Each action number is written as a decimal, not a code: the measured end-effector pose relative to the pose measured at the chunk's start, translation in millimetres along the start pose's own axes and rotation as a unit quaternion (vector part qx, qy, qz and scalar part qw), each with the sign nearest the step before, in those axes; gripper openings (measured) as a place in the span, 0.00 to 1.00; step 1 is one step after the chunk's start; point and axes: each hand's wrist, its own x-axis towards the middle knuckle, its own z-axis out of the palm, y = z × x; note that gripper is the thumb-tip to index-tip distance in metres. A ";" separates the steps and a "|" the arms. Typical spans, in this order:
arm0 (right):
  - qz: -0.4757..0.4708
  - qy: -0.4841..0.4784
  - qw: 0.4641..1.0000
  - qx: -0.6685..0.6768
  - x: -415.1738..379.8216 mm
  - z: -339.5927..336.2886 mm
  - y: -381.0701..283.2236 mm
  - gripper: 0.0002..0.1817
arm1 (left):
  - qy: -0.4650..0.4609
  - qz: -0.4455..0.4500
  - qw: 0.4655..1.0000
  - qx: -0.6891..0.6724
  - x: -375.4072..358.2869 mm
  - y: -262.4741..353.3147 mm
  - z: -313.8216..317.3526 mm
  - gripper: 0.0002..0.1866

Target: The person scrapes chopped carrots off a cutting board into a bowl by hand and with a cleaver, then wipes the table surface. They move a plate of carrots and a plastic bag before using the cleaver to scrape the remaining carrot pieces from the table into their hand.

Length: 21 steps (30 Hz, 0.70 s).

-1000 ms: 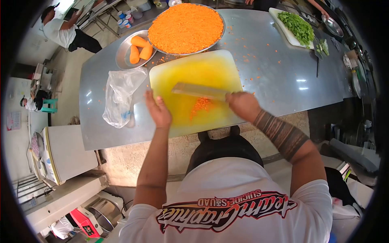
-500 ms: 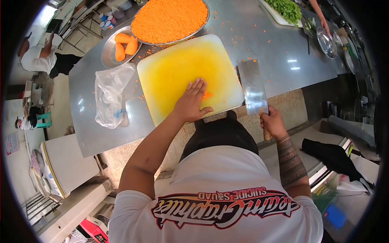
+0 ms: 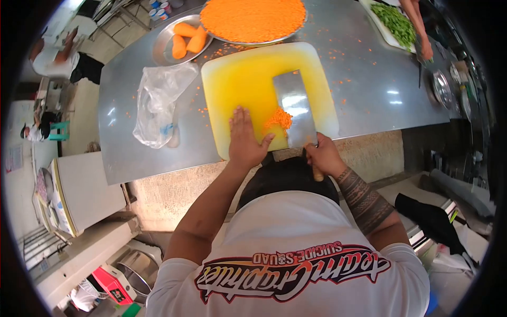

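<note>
Two hands working, head view: right hand (image 3: 323,156) gripping cleaver (image 3: 293,108) handle, blade lying flat on cutting board (image 3: 237,79); left hand (image 3: 244,138) open, pushing diced carrot (image 3: 278,118) onto blade. Risking spill if tilting w/ lift.

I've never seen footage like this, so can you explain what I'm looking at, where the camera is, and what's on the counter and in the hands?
There is no machine here: a person works with bare hands, and the one camera sits on their head, looking down over their chest, which is why the view bulges. The right hand grips the handle of a cleaver lying flat on a yellow-stained cutting board. The left hand rests open on the board beside a small pile of chopped carrot at the blade's edge. On the steel counter lie a clear plastic bag, a metal dish of whole carrots and a big tray of chopped carrot. Far right, another person's hand is near a board of greens.
</note>
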 end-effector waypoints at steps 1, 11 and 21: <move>-0.008 -0.017 1.000 -0.015 3.1 13.7 -4.4 0.10 | 0.001 0.004 1.000 -0.006 0.3 -0.9 -0.3 0.57; -0.079 -0.168 0.982 -0.043 27.9 99.8 -10.2 0.11 | 0.056 -0.016 0.997 -0.043 3.2 -4.5 -1.7 0.59; -0.220 -0.105 0.969 -0.041 64.5 11.5 -165.1 0.16 | 0.260 0.146 0.955 0.002 217.4 45.6 -77.1 0.52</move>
